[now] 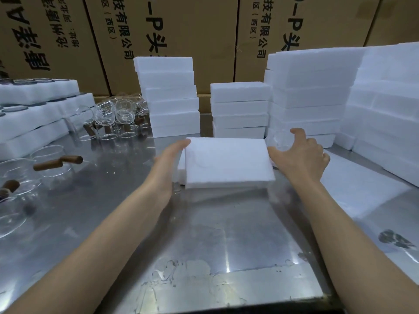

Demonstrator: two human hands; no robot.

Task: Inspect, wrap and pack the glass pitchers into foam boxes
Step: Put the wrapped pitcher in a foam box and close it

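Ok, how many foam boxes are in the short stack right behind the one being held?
4, piled one on another in the short stack, from the metal table up, between taller stacks. More could sit behind it, hidden.

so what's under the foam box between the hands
The foam box sits on the steel table, left hand at its side. Another foam edge peeks out below left. Anything inside is covered.
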